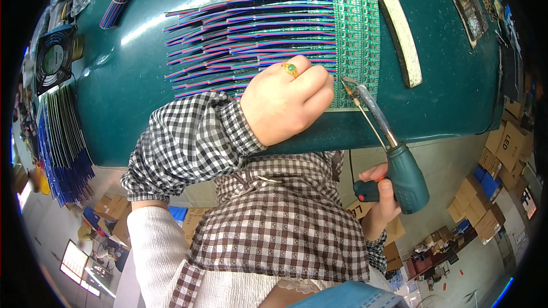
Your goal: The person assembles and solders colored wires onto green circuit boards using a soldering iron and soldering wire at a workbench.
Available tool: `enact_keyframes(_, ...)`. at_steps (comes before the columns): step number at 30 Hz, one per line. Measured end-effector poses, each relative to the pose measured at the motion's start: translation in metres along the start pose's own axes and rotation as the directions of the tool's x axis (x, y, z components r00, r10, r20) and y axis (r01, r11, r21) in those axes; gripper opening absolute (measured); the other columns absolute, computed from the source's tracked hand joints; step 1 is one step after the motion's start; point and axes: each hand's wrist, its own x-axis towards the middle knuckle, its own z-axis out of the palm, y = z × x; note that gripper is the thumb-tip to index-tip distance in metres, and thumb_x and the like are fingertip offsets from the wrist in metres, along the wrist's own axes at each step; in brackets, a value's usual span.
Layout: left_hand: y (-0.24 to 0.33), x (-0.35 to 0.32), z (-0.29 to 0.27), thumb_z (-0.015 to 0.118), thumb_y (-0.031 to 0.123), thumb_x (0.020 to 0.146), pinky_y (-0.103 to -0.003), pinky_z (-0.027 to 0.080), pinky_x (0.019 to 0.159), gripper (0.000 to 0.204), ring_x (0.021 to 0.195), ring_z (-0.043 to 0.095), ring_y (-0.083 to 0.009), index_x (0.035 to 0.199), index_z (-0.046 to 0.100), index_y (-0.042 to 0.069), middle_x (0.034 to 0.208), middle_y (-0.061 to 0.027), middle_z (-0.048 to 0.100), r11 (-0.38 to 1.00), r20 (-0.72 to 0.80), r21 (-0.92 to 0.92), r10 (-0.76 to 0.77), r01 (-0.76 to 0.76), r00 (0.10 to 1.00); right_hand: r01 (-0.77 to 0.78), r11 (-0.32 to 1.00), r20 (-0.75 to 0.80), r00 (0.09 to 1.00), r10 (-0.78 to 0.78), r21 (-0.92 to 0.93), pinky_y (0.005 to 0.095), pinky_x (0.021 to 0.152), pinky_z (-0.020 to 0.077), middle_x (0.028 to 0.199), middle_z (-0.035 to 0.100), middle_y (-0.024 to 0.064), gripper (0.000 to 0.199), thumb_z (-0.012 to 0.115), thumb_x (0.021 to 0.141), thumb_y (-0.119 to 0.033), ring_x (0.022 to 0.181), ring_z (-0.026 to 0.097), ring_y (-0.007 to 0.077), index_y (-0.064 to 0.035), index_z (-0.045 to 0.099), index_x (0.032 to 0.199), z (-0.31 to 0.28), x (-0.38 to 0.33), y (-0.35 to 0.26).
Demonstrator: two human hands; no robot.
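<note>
A green circuit board panel lies on the table, with rows of thin multicoloured ribbon wires running left from its edge. My left hand, a ring on one finger, rests over the lower wires with its fingers curled closed at the board's edge; what they pinch is hidden beneath the hand. In my right hand is a dark green soldering gun, gripped by its handle in front of the table edge. Its slim tip and feed tube reach up to the board, close beside my left fingertips.
A green-covered table spans the view. Right of the board lies a curved pale strip. A tied wire bundle, a black fan and hanging blue wires sit left. A worn tray lies far right; cardboard boxes stand on the floor.
</note>
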Motion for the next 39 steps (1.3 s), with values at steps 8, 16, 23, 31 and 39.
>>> enact_keyframes(8,0.001,0.001,0.001,0.063,0.007,0.069,-0.028,0.048,0.061,0.029,0.072,0.054,-0.019,0.097,0.064,-0.002,0.084,-0.0058,0.052,1.0,0.003,-0.005,-0.013,0.013,1.0,0.044,0.997,-0.003,0.999,-0.044,-0.068,0.0376,0.062,0.0559,0.077,0.056,0.0141,0.034,0.062,0.086,-0.02,0.068,0.059,0.0231,0.0102,0.053,0.099,0.004,0.002,0.001)
enact_keyframes(16,0.001,0.001,-0.002,0.063,0.008,0.07,-0.028,0.049,0.063,0.03,0.075,0.055,-0.0192,0.098,0.063,-0.002,0.085,-0.006,0.052,1.0,0.056,0.008,0.014,-0.015,0.998,0.042,0.997,0.011,0.999,-0.042,-0.069,0.0376,0.063,0.056,0.078,0.056,0.0146,0.029,0.061,0.085,-0.018,0.068,0.058,0.0234,0.009,0.054,0.095,0.004,0.002,0.003)
enact_keyframes(23,0.001,0.001,-0.003,0.063,0.008,0.07,-0.028,0.049,0.063,0.03,0.076,0.055,-0.0192,0.098,0.063,-0.002,0.084,-0.006,0.052,1.0,0.071,0.013,0.001,-0.001,0.997,0.03,0.996,-0.002,1.0,-0.03,-0.079,0.0381,0.063,0.056,0.078,0.056,0.0147,0.027,0.061,0.085,-0.017,0.069,0.058,0.0236,0.0085,0.054,0.092,0.004,0.001,0.004)
enact_keyframes(31,0.001,0.001,-0.003,0.062,0.008,0.07,-0.028,0.049,0.062,0.03,0.075,0.055,-0.019,0.098,0.063,-0.002,0.084,-0.0059,0.052,1.0,0.066,0.022,0.007,-0.009,0.998,0.06,0.996,-0.036,0.997,-0.063,-0.07,0.0377,0.061,0.0565,0.079,0.057,0.0143,0.034,0.061,0.086,-0.02,0.068,0.059,0.0234,0.0112,0.054,0.099,0.007,0.001,-0.001)
enact_keyframes(39,0.001,0.001,-0.002,0.061,0.009,0.07,-0.028,0.049,0.063,0.03,0.075,0.054,-0.0189,0.098,0.063,-0.001,0.084,-0.0058,0.051,1.0,0.073,0.026,0.0,-0.002,0.997,-0.02,1.0,-0.064,0.998,0.021,0.011,0.0393,0.07,0.0552,0.087,0.062,0.0175,0.03,0.067,0.084,-0.015,0.079,0.064,0.0273,0.0083,0.056,0.1,0.008,0.0,-0.005)
